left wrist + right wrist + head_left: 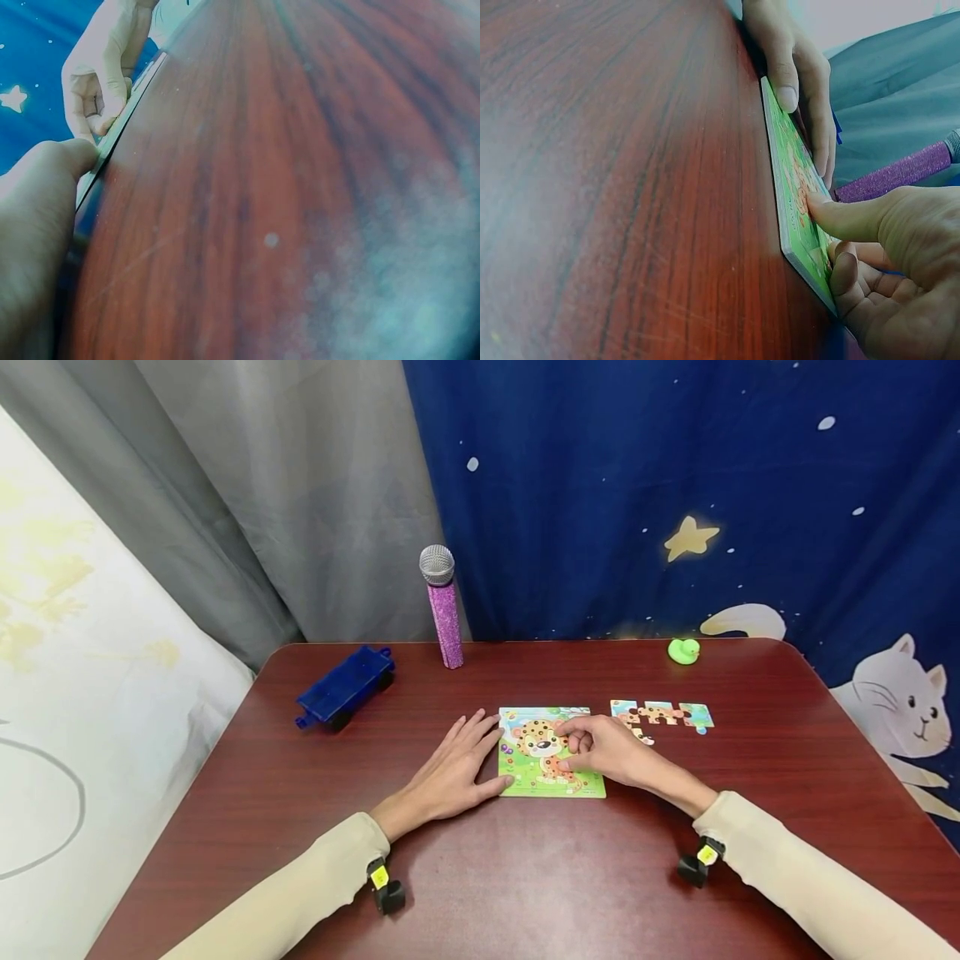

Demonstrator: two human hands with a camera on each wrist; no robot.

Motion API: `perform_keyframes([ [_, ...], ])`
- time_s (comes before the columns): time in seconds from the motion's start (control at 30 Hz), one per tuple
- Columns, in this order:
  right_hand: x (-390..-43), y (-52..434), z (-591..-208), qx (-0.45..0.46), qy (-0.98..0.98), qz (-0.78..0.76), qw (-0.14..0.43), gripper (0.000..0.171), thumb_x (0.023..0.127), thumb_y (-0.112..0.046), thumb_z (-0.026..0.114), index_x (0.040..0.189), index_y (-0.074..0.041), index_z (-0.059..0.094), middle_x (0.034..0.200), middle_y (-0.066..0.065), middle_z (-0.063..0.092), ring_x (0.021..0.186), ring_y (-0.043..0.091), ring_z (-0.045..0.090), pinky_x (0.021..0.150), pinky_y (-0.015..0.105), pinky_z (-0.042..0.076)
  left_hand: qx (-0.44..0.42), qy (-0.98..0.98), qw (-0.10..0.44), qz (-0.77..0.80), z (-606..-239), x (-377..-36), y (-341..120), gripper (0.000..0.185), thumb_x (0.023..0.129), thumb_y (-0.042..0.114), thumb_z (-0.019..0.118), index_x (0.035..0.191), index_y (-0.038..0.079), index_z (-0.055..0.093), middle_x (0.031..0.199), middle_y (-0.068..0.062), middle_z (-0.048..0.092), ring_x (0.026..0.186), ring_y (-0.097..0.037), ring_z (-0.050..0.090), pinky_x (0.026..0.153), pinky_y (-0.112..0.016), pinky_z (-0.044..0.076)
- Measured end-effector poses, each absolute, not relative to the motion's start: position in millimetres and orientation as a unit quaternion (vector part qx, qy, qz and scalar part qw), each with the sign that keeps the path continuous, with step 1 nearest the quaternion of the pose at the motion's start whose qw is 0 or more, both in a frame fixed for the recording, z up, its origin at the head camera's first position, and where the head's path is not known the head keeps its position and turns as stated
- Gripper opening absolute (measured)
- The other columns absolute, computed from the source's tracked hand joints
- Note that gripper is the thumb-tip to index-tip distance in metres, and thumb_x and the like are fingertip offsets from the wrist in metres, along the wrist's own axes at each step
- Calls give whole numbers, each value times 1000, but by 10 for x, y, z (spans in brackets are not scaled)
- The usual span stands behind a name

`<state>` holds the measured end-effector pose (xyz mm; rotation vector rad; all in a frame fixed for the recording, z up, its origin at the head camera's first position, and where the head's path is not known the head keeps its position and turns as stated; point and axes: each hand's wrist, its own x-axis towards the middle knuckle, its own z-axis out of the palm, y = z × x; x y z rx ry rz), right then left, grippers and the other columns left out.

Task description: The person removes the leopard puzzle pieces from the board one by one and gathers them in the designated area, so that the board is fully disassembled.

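Note:
A jigsaw puzzle board [517, 783] with a cartoon leopard on green lies flat on the table. My left hand [450, 777] rests at its left side with fingers stretched; the thumb lies on the lower left corner, and the fingertips meet the left edge. Over the board's right part is my right hand [611, 750], its thumb [847, 217] and index fingertip touching the picture a little apart. The other fingers curl inward. Whether a piece is pinched there is hidden. Loose puzzle pieces [660, 714] lie just beyond the right hand.
On the table's far left is a blue toy wagon [348, 683]. A microphone [446, 618] with a sparkly purple handle stands at the back edge. Towards the back right sits a green toy duck [683, 651]. Curtains [570, 485] hang behind the dark red table [480, 877].

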<state>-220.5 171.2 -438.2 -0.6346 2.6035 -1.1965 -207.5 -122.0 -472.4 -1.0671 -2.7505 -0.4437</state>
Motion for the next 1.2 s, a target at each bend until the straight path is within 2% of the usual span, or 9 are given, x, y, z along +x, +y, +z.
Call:
perform_keyframes([
  [0.27,-2207,1701,-4366,-224,879,-406,108,42,80,-14,87,118,-3,70,80,0,61,70,14,54,70,27,49,-358,-919,80,-144,-4738,-2078,-1230,81,97,62,51,149,1,47,160,-15,36,152,-35,23,123,-54,17],
  [1.2,-2210,1697,-4381,-234,877,-405,107,41,81,-13,86,117,-4,67,82,1,59,72,15,54,68,26,47,-360,-919,80,-143,-4721,-2074,-1226,80,97,62,51,149,2,48,160,-14,35,152,-35,23,123,-54,17],
])
